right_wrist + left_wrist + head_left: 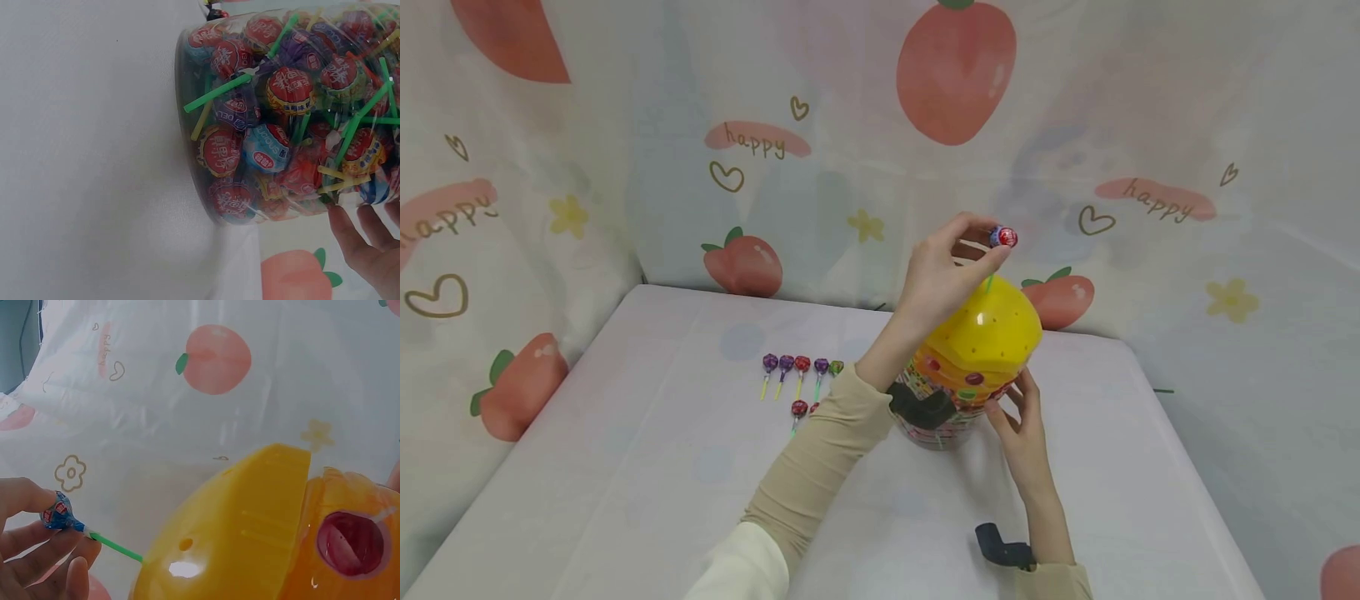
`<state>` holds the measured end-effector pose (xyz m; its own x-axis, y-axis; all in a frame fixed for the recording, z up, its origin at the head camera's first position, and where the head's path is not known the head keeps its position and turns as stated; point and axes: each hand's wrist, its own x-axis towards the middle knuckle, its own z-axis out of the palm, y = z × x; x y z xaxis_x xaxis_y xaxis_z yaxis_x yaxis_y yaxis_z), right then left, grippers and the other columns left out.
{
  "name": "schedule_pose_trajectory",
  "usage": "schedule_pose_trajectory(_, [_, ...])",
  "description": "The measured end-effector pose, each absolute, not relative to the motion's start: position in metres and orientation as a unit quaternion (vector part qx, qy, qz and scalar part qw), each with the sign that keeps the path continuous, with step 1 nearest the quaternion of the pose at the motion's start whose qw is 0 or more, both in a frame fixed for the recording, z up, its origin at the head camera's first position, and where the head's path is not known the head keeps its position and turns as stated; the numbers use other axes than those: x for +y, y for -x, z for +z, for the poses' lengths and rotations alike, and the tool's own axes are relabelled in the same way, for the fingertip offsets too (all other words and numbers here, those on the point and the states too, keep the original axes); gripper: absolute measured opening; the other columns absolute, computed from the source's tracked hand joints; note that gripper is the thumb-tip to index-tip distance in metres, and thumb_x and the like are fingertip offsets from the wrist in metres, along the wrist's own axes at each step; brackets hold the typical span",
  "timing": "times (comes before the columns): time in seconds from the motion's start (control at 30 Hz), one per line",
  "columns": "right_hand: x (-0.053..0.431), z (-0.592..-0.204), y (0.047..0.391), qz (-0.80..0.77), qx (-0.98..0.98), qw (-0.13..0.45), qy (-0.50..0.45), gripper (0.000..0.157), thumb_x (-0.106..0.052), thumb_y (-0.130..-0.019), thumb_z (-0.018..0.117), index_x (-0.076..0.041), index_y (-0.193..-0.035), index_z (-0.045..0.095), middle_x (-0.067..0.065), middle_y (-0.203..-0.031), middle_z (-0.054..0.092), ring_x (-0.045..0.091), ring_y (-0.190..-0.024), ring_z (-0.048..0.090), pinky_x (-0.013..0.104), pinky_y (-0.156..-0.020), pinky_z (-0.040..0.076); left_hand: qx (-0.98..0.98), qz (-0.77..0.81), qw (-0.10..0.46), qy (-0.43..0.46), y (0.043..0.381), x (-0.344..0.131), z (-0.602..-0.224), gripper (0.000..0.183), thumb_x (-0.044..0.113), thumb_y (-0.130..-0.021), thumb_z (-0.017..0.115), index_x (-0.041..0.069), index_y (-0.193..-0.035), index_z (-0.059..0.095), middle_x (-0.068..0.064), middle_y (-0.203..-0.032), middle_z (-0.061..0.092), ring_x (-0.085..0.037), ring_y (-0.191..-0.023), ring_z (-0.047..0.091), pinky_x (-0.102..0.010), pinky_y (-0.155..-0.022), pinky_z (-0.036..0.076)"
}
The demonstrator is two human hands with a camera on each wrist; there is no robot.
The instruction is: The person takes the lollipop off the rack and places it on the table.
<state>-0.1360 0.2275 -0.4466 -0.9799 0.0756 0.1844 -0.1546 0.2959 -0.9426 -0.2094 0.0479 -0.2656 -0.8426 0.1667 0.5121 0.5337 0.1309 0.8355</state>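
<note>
My left hand (951, 271) pinches the wrapped head of a lollipop (1003, 237) above a big jar of lollipops (943, 429). In the left wrist view this lollipop (57, 515) has a blue and red wrapper, and its green stick points at the domed yellow lid (219, 531). Whether the stick's tip sits in one of the lid's small holes is hidden. The thumb and fingers of my right hand (1026, 429) hold the jar's right side, just under the lid. Through the clear wall, the right wrist view shows many wrapped lollipops (290, 90) with green and yellow sticks.
Left of the jar, several lollipops (802, 365) lie in a row on the white tabletop (647, 467), with more (799, 408) in front, partly behind the left sleeve. A patterned curtain (842, 167) stands behind the table. Dark wrist mounts (1000, 546) sit on both arms.
</note>
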Motion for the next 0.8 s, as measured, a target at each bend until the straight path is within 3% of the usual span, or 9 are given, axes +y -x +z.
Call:
schedule_pose_trajectory(0.27, [0.226, -0.445, 0.135, 0.597, -0.795, 0.099, -0.034, 0.071, -0.014, -0.096, 0.054, -0.029, -0.153, 0.014, 0.005, -0.156, 0.021, 0.026, -0.141, 0.025, 0.055, -0.111, 0.029, -0.706, -0.636, 0.172, 0.259, 0.202, 0.041, -0.267, 0.026, 0.019, -0.090, 0.067, 0.010, -0.114, 0.063, -0.006, -0.105, 0.068, -0.010, -0.085, 0.063, -0.019, -0.078, 0.052])
schedule_pose_trajectory(0.8, [0.226, -0.446, 0.135, 0.594, -0.797, 0.105, -0.031, 0.071, -0.015, -0.096, 0.054, -0.028, -0.154, 0.014, 0.005, -0.157, 0.022, 0.028, -0.141, 0.026, 0.058, -0.112, 0.028, -0.711, -0.637, 0.187, 0.233, 0.167, 0.007, -0.293, 0.030, 0.017, -0.089, 0.068, 0.009, -0.117, 0.063, -0.008, -0.109, 0.068, -0.017, -0.093, 0.065, -0.023, -0.078, 0.054])
